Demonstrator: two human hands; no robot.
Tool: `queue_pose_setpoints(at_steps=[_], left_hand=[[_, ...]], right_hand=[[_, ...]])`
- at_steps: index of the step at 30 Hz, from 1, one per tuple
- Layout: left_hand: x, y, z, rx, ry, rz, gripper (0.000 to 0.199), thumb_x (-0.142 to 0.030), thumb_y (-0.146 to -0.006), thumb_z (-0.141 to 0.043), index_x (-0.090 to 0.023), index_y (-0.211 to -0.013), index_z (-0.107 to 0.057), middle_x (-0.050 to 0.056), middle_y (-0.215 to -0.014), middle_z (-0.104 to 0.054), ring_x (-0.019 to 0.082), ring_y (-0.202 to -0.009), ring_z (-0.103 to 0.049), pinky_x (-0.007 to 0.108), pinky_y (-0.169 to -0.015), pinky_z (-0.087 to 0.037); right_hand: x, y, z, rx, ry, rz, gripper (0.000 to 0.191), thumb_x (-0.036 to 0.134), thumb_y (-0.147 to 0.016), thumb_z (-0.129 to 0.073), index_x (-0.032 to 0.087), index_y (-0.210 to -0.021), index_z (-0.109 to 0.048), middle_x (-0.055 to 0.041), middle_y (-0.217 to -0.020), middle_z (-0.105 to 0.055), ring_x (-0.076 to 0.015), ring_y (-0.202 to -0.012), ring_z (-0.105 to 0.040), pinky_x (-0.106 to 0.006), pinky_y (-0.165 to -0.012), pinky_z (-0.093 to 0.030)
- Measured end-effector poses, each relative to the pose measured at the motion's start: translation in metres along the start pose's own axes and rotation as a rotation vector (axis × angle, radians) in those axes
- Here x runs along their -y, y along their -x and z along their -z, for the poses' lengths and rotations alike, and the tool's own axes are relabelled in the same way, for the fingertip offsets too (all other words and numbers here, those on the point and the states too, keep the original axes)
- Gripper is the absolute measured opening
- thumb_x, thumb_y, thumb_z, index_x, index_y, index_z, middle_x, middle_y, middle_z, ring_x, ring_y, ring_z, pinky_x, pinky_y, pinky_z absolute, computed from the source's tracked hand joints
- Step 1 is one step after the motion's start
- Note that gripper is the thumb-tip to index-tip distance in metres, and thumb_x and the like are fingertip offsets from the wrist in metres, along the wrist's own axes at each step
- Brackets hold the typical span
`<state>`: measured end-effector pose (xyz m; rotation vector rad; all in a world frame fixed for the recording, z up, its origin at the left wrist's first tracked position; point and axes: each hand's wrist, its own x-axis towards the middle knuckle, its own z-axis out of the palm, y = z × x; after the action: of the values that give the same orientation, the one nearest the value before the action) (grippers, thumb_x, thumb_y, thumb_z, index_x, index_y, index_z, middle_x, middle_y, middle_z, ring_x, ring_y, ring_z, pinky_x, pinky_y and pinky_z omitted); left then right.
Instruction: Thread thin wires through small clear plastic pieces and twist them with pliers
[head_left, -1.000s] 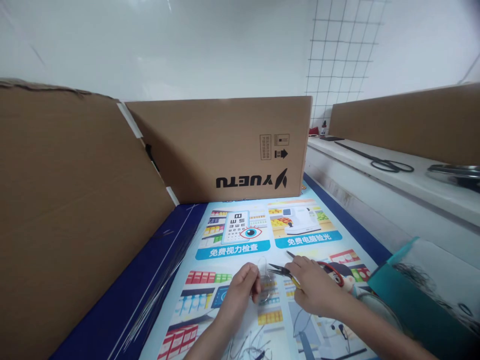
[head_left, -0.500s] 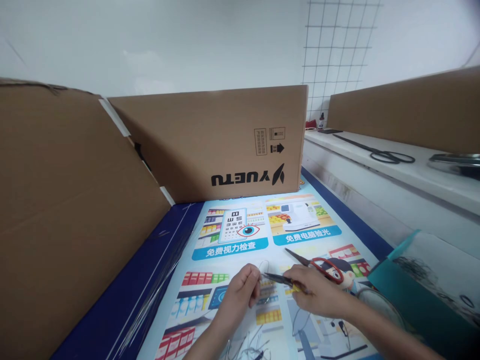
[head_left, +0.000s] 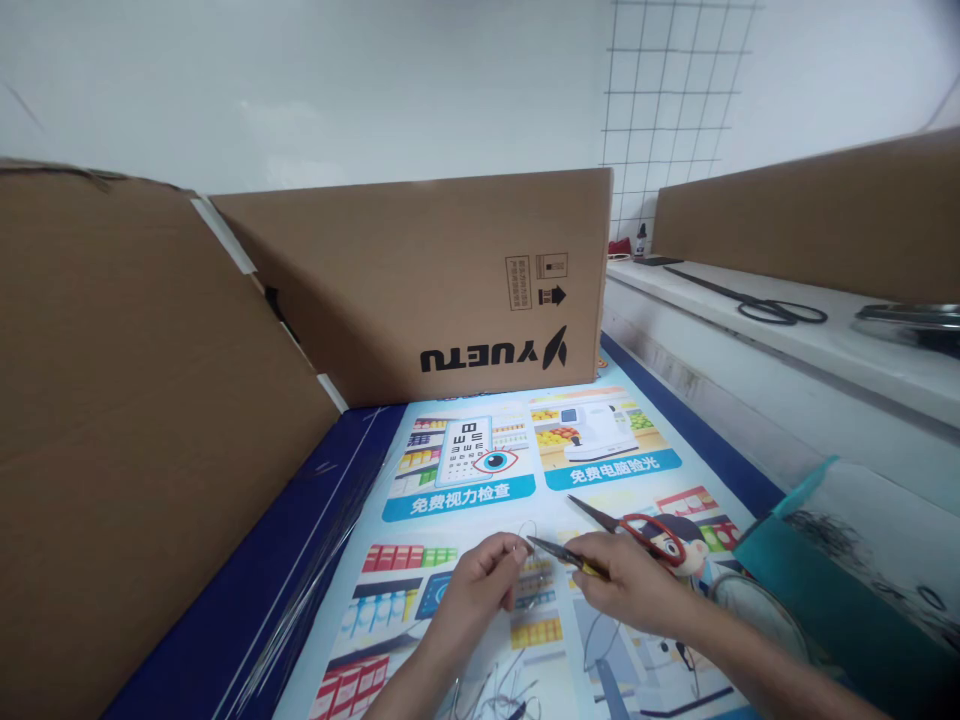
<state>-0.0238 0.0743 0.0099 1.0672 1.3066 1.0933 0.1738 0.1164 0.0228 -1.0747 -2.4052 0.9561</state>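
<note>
My left hand [head_left: 474, 590] pinches a thin loop of wire [head_left: 528, 530] between thumb and fingers, low in the middle of the view. My right hand [head_left: 636, 592] grips slim yellow-handled pliers [head_left: 564, 553], whose dark tips point left and meet the wire right by the left fingertips. Red-handled scissors [head_left: 628, 526] lie on the printed mat just beyond my right hand. Loose bits of dark wire [head_left: 501, 694] lie on the mat under my left wrist.
Cardboard boxes stand at the left [head_left: 142, 420] and at the back [head_left: 442, 290]. The printed poster mat [head_left: 480, 480] covers the blue table. A teal bag with wire pieces [head_left: 840, 570] sits at right. Black scissors [head_left: 765, 308] lie on the white ledge.
The pliers' tips have closed in on the wire loop held by my left hand. Both hands have shifted slightly; the view tilted a little.
</note>
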Motion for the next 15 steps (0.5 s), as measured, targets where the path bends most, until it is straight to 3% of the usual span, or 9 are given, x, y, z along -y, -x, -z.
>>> queue_pose_setpoints(at_steps=[9,15], left_hand=[[0.003,-0.003,0.005,0.037,0.102,0.072,0.025,-0.034,-0.062,-0.072,-0.014,-0.075,-0.065,-0.008,-0.041,-0.038,0.006,-0.039,-0.033,0.020,-0.044,-0.020],[0.015,-0.008,0.006,-0.024,0.059,0.091,0.025,-0.035,-0.059,-0.074,-0.013,-0.070,-0.066,-0.004,-0.040,-0.045,0.005,-0.039,-0.033,0.020,-0.042,-0.021]], right_hand=[[0.003,0.000,-0.007,-0.021,-0.121,-0.045,0.009,0.017,-0.077,-0.043,0.018,-0.069,-0.048,0.0045,-0.060,-0.042,-0.0096,-0.057,-0.039,-0.019,-0.049,-0.025],[0.005,0.001,-0.011,-0.029,-0.160,-0.051,0.010,0.017,-0.077,-0.043,0.018,-0.069,-0.048,0.0050,-0.060,-0.039,-0.0093,-0.056,-0.038,-0.020,-0.048,-0.024]])
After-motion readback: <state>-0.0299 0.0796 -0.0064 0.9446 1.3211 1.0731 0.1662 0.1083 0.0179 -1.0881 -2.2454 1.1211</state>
